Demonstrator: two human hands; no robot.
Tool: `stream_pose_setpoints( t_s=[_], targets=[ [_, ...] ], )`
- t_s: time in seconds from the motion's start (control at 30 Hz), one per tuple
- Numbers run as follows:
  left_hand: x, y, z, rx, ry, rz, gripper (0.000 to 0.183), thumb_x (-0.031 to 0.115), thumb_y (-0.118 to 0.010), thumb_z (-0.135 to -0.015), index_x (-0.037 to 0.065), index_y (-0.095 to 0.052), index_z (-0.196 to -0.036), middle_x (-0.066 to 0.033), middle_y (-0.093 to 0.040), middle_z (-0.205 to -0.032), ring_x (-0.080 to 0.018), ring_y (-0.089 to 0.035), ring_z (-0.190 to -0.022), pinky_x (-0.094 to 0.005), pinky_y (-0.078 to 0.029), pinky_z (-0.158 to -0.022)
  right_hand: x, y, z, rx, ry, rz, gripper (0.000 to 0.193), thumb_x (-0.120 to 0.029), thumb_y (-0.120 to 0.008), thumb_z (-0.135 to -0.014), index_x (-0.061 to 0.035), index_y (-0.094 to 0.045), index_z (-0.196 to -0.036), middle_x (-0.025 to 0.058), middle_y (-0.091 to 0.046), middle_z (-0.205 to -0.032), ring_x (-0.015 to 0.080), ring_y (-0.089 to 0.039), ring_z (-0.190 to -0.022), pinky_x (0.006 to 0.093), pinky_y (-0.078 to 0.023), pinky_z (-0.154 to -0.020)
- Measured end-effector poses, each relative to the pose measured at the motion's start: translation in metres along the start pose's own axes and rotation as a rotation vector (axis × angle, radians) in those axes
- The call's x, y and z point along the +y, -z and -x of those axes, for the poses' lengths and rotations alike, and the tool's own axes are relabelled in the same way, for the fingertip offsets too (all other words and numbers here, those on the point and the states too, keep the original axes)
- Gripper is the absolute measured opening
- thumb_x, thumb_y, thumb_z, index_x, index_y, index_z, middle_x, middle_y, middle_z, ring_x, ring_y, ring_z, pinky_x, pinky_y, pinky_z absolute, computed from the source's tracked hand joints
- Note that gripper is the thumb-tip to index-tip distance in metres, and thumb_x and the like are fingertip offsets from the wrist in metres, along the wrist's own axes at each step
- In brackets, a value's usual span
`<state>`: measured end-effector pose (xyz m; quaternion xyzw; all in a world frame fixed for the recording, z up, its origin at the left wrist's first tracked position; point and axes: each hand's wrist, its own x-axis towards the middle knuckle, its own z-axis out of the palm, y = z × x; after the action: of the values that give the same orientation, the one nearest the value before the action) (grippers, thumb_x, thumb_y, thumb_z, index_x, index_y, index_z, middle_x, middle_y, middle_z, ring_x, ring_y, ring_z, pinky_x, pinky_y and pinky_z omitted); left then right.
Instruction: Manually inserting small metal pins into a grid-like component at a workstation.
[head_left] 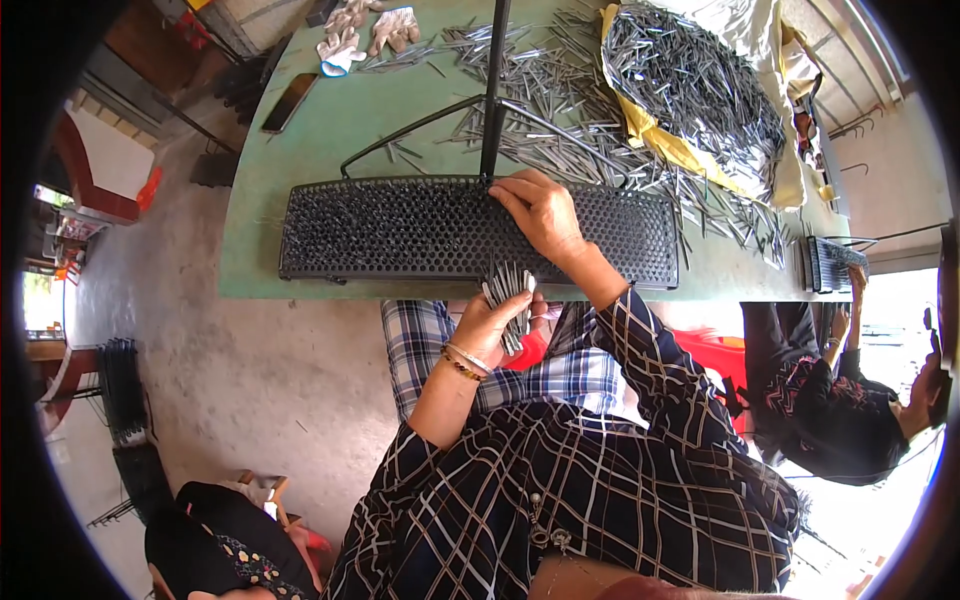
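Observation:
A long black perforated metal rack lies along the near edge of the green table. Dark thin pieces crowd the holes in its left and middle part, while open holes show toward its right end. In front of the rack, my left hand is closed around a bundle of slim metal strips whose ends fan out upward. My right hand reaches over the rack's middle, fingertips pinched at its far edge beside the upright black rod. Whatever sits between those fingertips is too small to make out.
Loose metal strips spread over the green table behind the rack. A yellow-edged sack heaped with strips stands far right. Work gloves and a phone lie far left. Another person works at the right; someone else is lower left.

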<state>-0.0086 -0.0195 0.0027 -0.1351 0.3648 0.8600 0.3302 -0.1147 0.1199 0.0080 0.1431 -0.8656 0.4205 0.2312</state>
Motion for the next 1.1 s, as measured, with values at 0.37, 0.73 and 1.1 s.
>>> stream_pose_setpoints(
  t_s=[0.37, 0.73, 1.1],
  targets=[
    [-0.003, 0.006, -0.001, -0.009, -0.07, -0.146, 0.018, 0.011, -0.06, -0.087, 0.003, -0.058, -0.103, -0.0072, -0.065, -0.09, -0.0149, -0.062, -0.077, -0.0274, -0.05, -0.059, -0.002, 0.003, 0.002, -0.075, 0.182, 0.198, 0.013, -0.018, -0.068, -0.078, -0.0073, -0.069, -0.086, 0.007, -0.057, -0.084, 0.0263, -0.06, -0.069, 0.037, -0.049, -0.061],
    [-0.001, 0.026, 0.001, -0.036, -0.023, -0.145, 0.013, 0.011, -0.058, -0.089, 0.004, -0.058, -0.1, -0.0062, -0.065, -0.087, -0.0109, -0.061, -0.07, -0.022, -0.048, -0.055, -0.021, 0.026, 0.012, -0.701, 0.233, -0.154, 0.032, 0.004, -0.059, -0.068, -0.0056, -0.067, -0.097, 0.0105, -0.056, -0.104, 0.0293, -0.059, -0.09, 0.0361, -0.05, -0.076],
    [0.011, 0.023, 0.016, -0.179, 0.016, -0.211, 0.02, 0.012, -0.056, -0.089, 0.001, -0.058, -0.106, -0.0063, -0.063, -0.085, -0.0131, -0.06, -0.07, -0.0242, -0.048, -0.057, -0.018, 0.058, -0.006, -0.531, 0.311, -0.012, 0.013, -0.007, -0.066, -0.076, -0.0033, -0.067, -0.089, 0.0111, -0.061, -0.092, 0.0294, -0.059, -0.085, 0.038, -0.047, -0.075]
  ],
)
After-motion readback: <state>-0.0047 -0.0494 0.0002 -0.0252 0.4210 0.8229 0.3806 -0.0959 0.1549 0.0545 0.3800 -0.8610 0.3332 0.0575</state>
